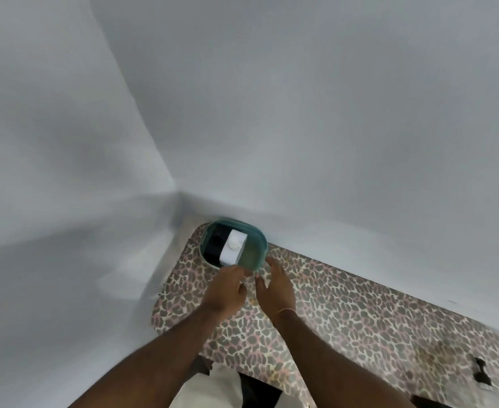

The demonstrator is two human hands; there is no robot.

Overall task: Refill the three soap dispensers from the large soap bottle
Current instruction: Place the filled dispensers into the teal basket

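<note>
**A:** What's on the far left from where you sit?

**B:** I see pale wall, then the leopard-print desk in the corner. At its left end stands a teal tub, and inside it I make out a white soap bottle with a round cap, beside something dark I cannot identify.

**A:** And the hands?

**B:** The left hand reaches to the tub's near rim, fingers curled at the edge; the blur keeps me from telling whether that grip is clamped on the rim. Just right of it, the right hand hovers near the tub with fingers spread apart, holding nothing.

**A:** Further right?

**B:** Only a small dark mark on the desk cover.
</note>
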